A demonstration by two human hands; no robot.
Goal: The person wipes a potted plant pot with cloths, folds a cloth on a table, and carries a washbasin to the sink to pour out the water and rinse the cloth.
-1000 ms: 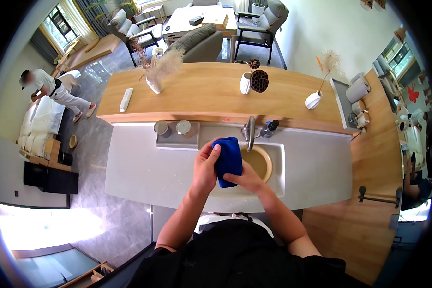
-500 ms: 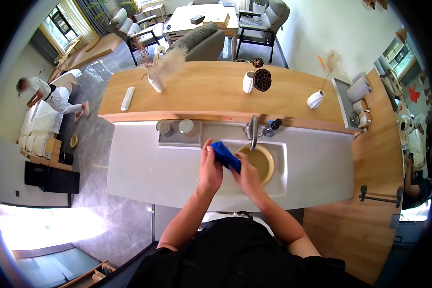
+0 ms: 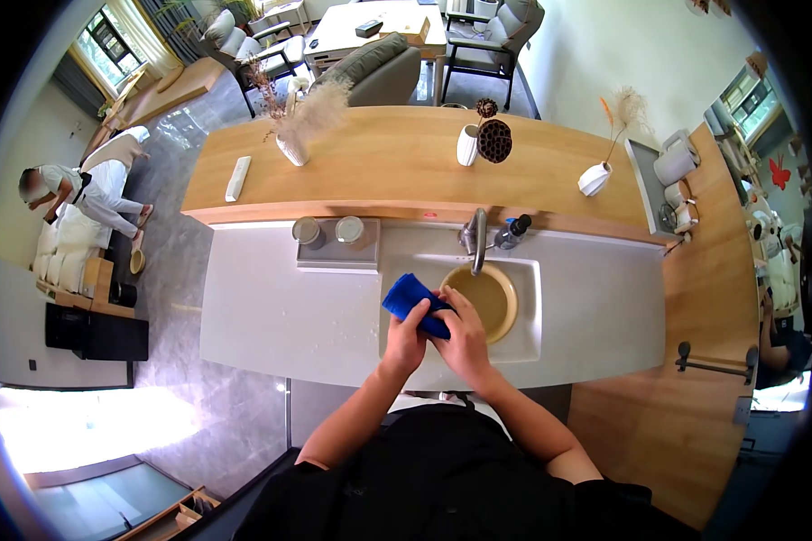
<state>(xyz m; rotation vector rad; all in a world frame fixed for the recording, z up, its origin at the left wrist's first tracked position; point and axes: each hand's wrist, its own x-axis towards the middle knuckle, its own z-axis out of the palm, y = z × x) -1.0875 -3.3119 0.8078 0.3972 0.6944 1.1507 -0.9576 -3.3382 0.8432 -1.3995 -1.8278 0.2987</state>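
Both of my hands hold a folded blue cloth (image 3: 408, 296) above the counter, at the left edge of the sink. My left hand (image 3: 405, 343) grips its lower left side, with the thumb on top. Fingers of my right hand (image 3: 464, 335) wrap round its right end. Just right of the hands, a round yellowish basin (image 3: 507, 311) sits in the white sink (image 3: 530, 338), with liquid in it. Behind the basin stands a metal faucet (image 3: 478, 242), bent over it.
A soap bottle (image 3: 512, 233) stands beside the faucet. Two lidded jars (image 3: 351, 232) rest on a grey tray (image 3: 338, 265) at the left. Along the raised wooden ledge (image 3: 388, 171) are several white vases (image 3: 468, 146). Another person (image 3: 90, 194) bends over bedding at far left.
The blue cloth has come slightly down and nearer to me, and looks more compactly folded. My right hand has shifted its hold. At far left the other person has changed posture.
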